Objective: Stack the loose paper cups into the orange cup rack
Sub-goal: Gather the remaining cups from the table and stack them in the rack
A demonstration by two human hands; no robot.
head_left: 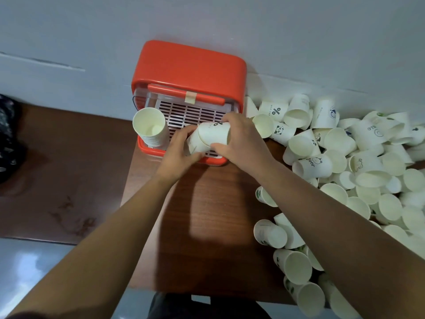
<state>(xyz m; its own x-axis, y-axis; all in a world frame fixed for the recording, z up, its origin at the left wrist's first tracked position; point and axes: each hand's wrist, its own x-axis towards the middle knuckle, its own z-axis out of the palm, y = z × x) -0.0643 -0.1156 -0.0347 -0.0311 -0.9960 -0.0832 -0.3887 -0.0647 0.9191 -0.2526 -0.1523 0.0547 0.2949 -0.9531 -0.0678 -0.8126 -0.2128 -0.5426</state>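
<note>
The orange cup rack stands against the wall with its lid up and a white slatted tray showing inside. A stack of nested paper cups stands upright in the rack's left front corner. Over the tray's front, my left hand grips one white paper cup. My right hand grips a second cup with a black percent mark, its mouth pushed over the first one. Both cups lie tilted between my hands.
A large pile of loose paper cups covers the right side of the brown wooden table, reaching down to its front right edge. A lower brown surface lies left of the table, with a dark object at the far left.
</note>
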